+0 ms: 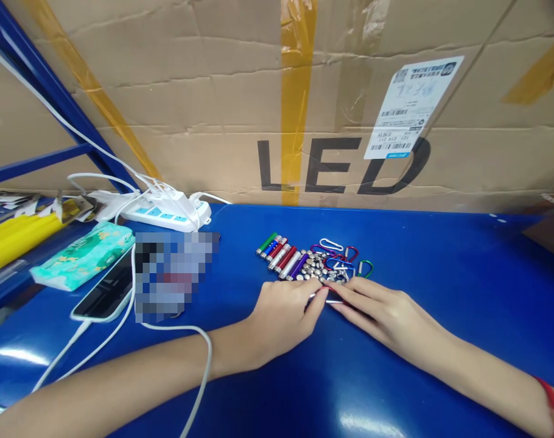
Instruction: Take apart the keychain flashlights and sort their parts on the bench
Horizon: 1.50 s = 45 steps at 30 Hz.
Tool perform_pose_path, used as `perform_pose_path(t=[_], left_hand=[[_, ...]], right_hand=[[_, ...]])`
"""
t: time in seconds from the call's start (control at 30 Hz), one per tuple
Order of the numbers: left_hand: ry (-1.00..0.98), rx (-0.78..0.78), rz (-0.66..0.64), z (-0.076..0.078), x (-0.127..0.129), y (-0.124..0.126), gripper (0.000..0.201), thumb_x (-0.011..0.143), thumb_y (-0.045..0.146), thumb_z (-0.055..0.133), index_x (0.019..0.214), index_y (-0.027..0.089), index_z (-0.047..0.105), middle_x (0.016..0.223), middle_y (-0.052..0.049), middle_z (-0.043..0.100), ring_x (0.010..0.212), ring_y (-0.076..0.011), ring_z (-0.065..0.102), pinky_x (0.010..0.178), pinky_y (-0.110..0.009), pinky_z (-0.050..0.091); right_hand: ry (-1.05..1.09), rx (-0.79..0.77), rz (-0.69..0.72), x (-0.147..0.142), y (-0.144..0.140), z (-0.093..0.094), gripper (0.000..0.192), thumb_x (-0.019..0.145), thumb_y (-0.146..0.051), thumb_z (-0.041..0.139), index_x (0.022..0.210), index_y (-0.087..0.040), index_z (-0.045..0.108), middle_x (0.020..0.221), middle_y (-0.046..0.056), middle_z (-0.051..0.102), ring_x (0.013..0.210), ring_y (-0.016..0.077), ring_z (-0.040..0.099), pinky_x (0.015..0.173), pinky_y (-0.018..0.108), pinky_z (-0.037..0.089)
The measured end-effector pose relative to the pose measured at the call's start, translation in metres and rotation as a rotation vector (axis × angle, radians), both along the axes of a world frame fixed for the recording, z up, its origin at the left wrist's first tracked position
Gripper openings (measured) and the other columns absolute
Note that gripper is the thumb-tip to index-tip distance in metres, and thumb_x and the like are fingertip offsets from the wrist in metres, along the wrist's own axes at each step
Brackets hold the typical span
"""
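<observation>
head view: your left hand (284, 313) and right hand (380, 310) meet fingertip to fingertip on the blue table (441, 274), pinching between them a small silver metal piece (328, 296) with a hint of red at its top. it is thin and mostly hidden by your fingers, so you cannot tell its full shape. both hands are narrowed to a pinch on it, the left from 9 o'clock, the right from 3 o'clock.

just beyond your fingertips, at 12 o'clock, lies a row of small coloured cylinders (281, 255) in green, blue, red, silver and purple, laid side by side at a slant. to their right sits a heap of round silver button cells (316, 267), and touching that heap, a tangle of coloured clips (345, 258) in white, purple, red, blue and green.

the table runs bare and wide toward 3 o'clock and back toward you at 6 o'clock. at 12 o'clock a cardboard box wall (213, 103) printed "led" closes the far edge. at 9 o'clock the space is crowded: a phone (106, 292) on a white cable (199, 371) that crosses your left forearm, a green tissue pack (83, 255), and a white power strip (167, 213) at 10 o'clock.
</observation>
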State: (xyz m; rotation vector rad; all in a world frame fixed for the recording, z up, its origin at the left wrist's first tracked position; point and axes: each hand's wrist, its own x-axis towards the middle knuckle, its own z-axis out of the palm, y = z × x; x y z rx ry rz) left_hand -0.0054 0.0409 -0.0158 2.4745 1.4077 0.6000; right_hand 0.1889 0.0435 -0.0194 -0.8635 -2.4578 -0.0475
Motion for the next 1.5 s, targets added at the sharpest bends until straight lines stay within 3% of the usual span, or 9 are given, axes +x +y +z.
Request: perform_pose_path(t=[0.17, 0.57, 0.7, 0.9, 1.23, 1.5], left_hand=[[0.013, -0.034, -0.056, 0.001, -0.002, 0.002, 0.026, 0.094, 0.028, 0.039, 0.081, 0.020, 0.059, 0.074, 0.003, 0.066, 0.064, -0.0143, 0.061, 0.052, -0.025, 0.026], [-0.085, -0.110, -0.061, 0.004, 0.001, -0.003, 0.025, 0.094, 0.031, 0.038, 0.083, 0.021, 0.057, 0.068, 0.005, 0.061, 0.059, -0.0118, 0.055, 0.053, -0.022, 0.027], [-0.184, -0.196, -0.037, 0.007, 0.001, -0.003, 0.024, 0.093, 0.035, 0.035, 0.088, 0.022, 0.054, 0.061, 0.005, 0.055, 0.054, -0.0121, 0.052, 0.053, -0.022, 0.029], [-0.194, -0.191, -0.094, 0.008, 0.000, -0.005, 0.023, 0.092, 0.032, 0.033, 0.098, 0.023, 0.053, 0.061, 0.005, 0.054, 0.053, -0.0123, 0.052, 0.053, -0.021, 0.031], [-0.223, -0.176, -0.172, 0.004, -0.002, -0.001, 0.018, 0.092, 0.031, 0.036, 0.094, 0.021, 0.051, 0.055, 0.006, 0.046, 0.044, -0.0092, 0.038, 0.048, -0.021, 0.025], [-0.172, -0.107, -0.236, 0.005, 0.000, -0.006, 0.017, 0.091, 0.028, 0.035, 0.085, 0.020, 0.049, 0.055, 0.005, 0.045, 0.046, -0.0101, 0.038, 0.050, -0.022, 0.024]], right_hand=[[-0.118, 0.197, 0.003, -0.003, -0.005, 0.002, 0.035, 0.095, -0.025, 0.036, 0.103, -0.006, 0.064, 0.077, 0.010, 0.065, 0.069, 0.0184, 0.064, 0.057, 0.028, 0.055], [0.181, -0.073, 0.081, 0.000, -0.002, -0.005, 0.023, 0.093, -0.020, 0.043, 0.104, -0.012, 0.061, 0.081, 0.007, 0.060, 0.073, 0.0143, 0.059, 0.066, 0.025, 0.052], [0.299, -0.083, 0.018, -0.002, -0.003, -0.005, 0.022, 0.091, -0.020, 0.046, 0.105, -0.013, 0.062, 0.086, 0.007, 0.061, 0.075, 0.0139, 0.059, 0.068, 0.024, 0.051], [0.457, -0.116, -0.093, -0.004, -0.002, 0.002, 0.021, 0.089, -0.018, 0.049, 0.102, -0.012, 0.065, 0.074, 0.004, 0.058, 0.065, 0.0120, 0.055, 0.060, 0.022, 0.048], [0.503, -0.172, -0.076, -0.007, -0.004, 0.004, 0.023, 0.090, -0.017, 0.048, 0.104, -0.014, 0.066, 0.079, 0.004, 0.059, 0.070, 0.0129, 0.055, 0.067, 0.024, 0.047], [0.491, -0.209, -0.075, -0.006, -0.004, 0.006, 0.023, 0.091, -0.022, 0.048, 0.108, -0.015, 0.063, 0.083, 0.004, 0.059, 0.075, 0.0130, 0.055, 0.070, 0.024, 0.046]])
